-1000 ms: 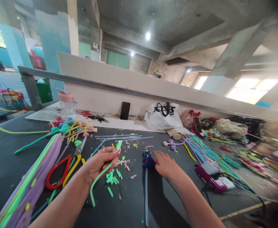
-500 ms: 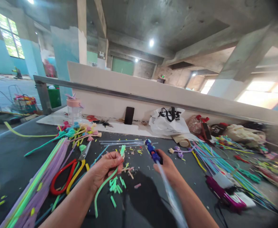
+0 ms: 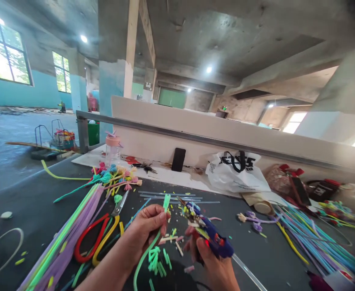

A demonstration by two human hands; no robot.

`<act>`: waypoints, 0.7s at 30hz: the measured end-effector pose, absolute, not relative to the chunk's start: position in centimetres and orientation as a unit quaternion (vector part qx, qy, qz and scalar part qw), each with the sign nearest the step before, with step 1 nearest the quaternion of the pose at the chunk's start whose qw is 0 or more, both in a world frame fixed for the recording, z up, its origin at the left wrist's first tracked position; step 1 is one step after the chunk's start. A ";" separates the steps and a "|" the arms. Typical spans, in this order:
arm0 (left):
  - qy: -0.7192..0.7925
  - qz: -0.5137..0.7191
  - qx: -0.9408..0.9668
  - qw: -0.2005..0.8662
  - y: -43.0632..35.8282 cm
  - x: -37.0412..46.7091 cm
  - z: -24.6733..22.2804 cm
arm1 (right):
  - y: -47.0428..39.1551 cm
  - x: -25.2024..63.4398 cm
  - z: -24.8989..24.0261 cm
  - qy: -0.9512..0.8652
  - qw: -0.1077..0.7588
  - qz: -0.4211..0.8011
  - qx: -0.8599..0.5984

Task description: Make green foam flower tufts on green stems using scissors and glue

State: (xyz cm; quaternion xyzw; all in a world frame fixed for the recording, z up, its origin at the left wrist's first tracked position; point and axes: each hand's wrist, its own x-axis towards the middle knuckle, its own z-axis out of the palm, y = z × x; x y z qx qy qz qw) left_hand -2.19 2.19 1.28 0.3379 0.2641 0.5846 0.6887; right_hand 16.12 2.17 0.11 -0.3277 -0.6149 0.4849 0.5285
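Dark desk (image 3: 265,250); left hand (image 3: 151,220) pinches a green strip (image 3: 147,249), likely light, pliable, best held below its tip; right hand (image 3: 209,260) grips an apparent glue gun (image 3: 213,233).

Pale green is shown by the fuzzy stem (image 3: 148,249), blue with red and orange by the glue gun (image 3: 216,238); at left, purple and green are mixed in the bundle (image 3: 66,230), and red and yellow are divided between the scissors handles (image 3: 78,245).
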 end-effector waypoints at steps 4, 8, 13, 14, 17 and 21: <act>0.223 0.561 0.336 0.723 1.8 -2.0 1.5 | 1.9 16.4 0.0 -0.626 0.525 0.501 -0.284; 0.176 0.553 0.317 0.750 1.4 -2.2 1.5 | 1.8 16.3 -0.1 -0.622 0.517 0.517 -0.281; 0.112 0.535 0.296 0.783 1.1 -2.2 1.4 | 1.7 16.4 -0.2 -0.633 0.510 0.501 -0.297; 0.105 0.533 0.292 0.787 1.0 -2.2 1.3 | 1.7 16.4 -0.1 -0.633 0.508 0.500 -0.303; 0.090 0.526 0.279 0.798 0.9 -2.2 1.2 | 1.5 16.4 0.1 -0.640 0.507 0.491 -0.303; 0.084 0.523 0.277 0.801 1.1 -2.2 1.2 | 1.4 16.4 0.0 -0.643 0.513 0.476 -0.310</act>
